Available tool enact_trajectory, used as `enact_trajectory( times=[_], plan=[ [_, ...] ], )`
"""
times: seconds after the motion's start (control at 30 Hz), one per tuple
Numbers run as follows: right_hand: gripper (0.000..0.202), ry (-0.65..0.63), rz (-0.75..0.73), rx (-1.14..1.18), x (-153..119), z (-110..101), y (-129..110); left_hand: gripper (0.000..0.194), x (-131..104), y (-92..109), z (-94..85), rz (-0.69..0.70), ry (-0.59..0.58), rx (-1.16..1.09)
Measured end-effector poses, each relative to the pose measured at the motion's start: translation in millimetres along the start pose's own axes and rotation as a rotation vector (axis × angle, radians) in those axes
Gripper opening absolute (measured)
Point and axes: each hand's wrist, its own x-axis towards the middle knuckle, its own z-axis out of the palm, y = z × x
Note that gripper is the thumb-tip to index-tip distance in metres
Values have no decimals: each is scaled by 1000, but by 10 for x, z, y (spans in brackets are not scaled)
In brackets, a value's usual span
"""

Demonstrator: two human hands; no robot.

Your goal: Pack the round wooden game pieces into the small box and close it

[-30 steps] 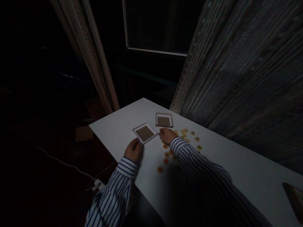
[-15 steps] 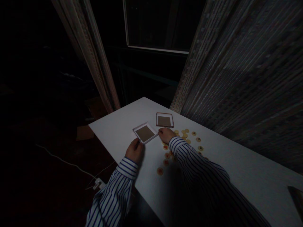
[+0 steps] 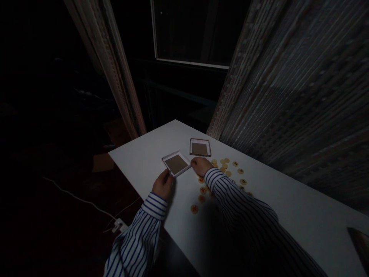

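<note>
A shallow white box point(image 3: 186, 170) with a brown inside bottom sits open on the white table point(image 3: 144, 152). My left hand point(image 3: 163, 185) grips its near corner, thumb along the rim. At the right corner my right hand point(image 3: 201, 166) is closed, its fingertips on the box edge. Round wooden Chinese chess pieces lie about my right hand: several with red characters, such as one nearest the front point(image 3: 194, 209), and pale or dark-marked ones point(image 3: 228, 174) beyond. My right forearm hides part of them. Behind the box lies a second shallow box part point(image 3: 200, 148) with a reddish-brown rim.
Striped curtains point(image 3: 276, 77) hang along the table's right side and at the back left. A dark window point(image 3: 196, 30) is behind. A power strip point(image 3: 119, 225) with a white cord lies low at left. A dark flat object point(image 3: 359, 242) rests on the table at far right.
Hardly anything differs. My right hand has shifted slightly left at the box corner, and the view has moved a little. Both hands keep their places at the box.
</note>
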Motion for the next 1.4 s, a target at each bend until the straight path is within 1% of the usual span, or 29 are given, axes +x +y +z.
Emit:
enact_trajectory(
  times=[0.1,0.27,0.5,0.67,0.83,0.97,1.1,1.23,1.4],
  plan=[
    [29,11,-7,26,-15,-17,-15,39,-3,-16,-2,17,-2,-46],
    [27,37,-14,90,-38,-36,-22,38,-12,-27,-8,-35,72,-119],
    [23,77,-29,211,-80,-49,8,38,-122,112,-2,3,170,-174],
    [19,98,-48,290,-131,-67,14,41,-141,151,-5,4,173,-223],
    [17,112,-61,356,-154,-38,42,39,-148,179,-26,-12,207,-237],
    [16,124,-75,392,-178,-24,62,39,-152,191,-25,-24,206,-239],
    [15,144,-87,423,-218,-22,60,38,-144,169,-16,2,230,-268],
    [21,135,-111,465,-277,-25,66,42,-126,128,-31,32,235,-252],
    [26,114,-122,509,-369,-71,94,44,-98,80,-46,2,208,-256]
  ],
)
